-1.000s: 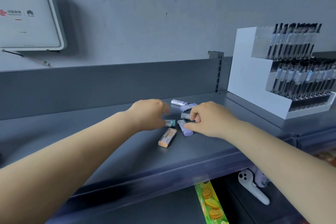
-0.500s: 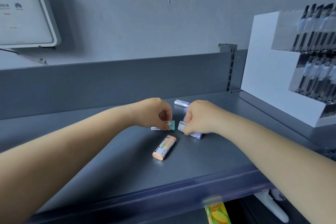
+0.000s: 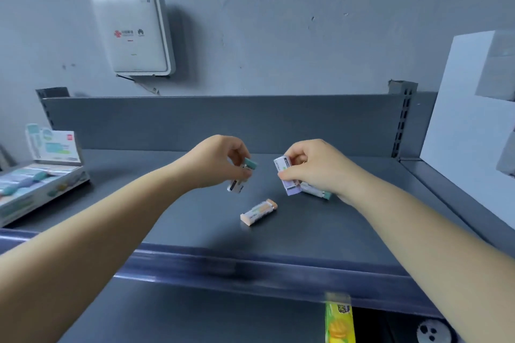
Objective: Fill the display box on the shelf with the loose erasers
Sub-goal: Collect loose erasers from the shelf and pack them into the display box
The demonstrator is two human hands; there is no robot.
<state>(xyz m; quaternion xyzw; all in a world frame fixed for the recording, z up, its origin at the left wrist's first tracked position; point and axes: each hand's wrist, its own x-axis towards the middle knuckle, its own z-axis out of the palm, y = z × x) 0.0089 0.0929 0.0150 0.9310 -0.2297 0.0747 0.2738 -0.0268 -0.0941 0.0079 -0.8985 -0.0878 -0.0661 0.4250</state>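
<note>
Grey steel shelf [image 3: 172, 228] under me, and I have both hands lifted just above it. My worry is the right hand [image 3: 315, 167]: it pinches a bunch of erasers [image 3: 287, 175], two or three as far as the blur lets me judge, and a loose one could slide out on the way over. The left hand [image 3: 220, 161] pinches a teal-tipped eraser [image 3: 242, 172] between thumb and fingers. An orange eraser [image 3: 258, 211] lies on the shelf between my wrists. The display box [image 3: 36, 184] sits far left, well apart; both forearms reach forward, wrists bent down.
</note>
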